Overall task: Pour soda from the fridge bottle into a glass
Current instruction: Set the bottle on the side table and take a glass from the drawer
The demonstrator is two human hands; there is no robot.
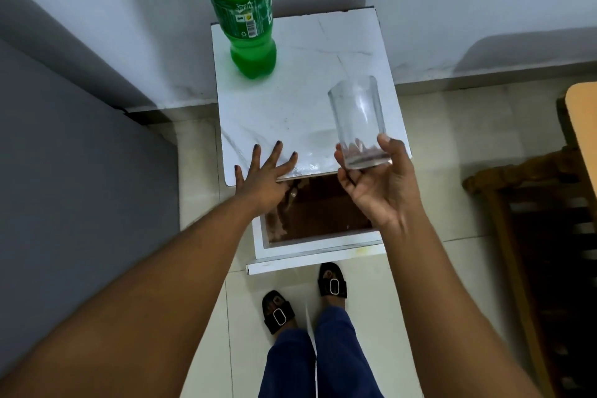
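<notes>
my right hand (371,184) holds the empty glass (357,123) by its base between thumb and fingertips, palm up, the glass's long axis tilted away from me, its mouth over the white tabletop (290,107). my left hand (261,178) is empty, fingers spread flat on the near edge. the green soda bottle (245,10) stands upright at the far left corner, well apart from the glass and nearer my left hand, which i judge should fetch it.
</notes>
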